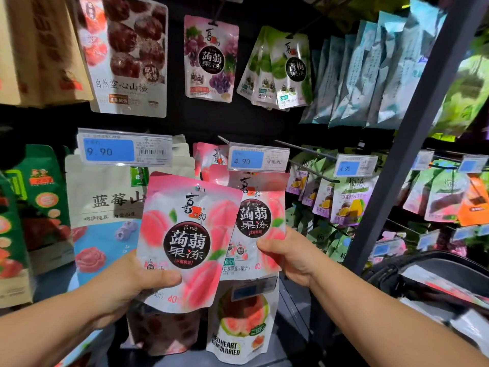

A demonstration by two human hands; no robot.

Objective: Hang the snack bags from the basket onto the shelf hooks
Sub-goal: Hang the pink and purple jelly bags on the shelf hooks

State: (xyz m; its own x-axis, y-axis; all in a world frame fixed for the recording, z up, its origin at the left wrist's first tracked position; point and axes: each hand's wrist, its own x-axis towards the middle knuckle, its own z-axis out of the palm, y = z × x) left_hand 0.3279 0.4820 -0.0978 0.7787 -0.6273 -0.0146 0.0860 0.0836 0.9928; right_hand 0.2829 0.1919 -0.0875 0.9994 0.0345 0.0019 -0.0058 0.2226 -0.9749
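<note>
— Basket [436, 256], where?
— Lower right of the frame, dark rim.
— And the snack bags?
— Centre frame. Left grip [132, 282] pinches one pink peach bag [185, 234] by its bottom corner; right grip [288, 254] holds a second peach bag [260, 215] just behind it, below the 4.90 price tag [258, 158].

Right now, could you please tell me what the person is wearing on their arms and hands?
Both forearms are bare as far as the frame shows: no sleeves or cuffs come into view. The left hand and the right hand wear no gloves, and neither wrist carries a watch or band. Most fingers are hidden, so rings cannot be ruled out.
</note>
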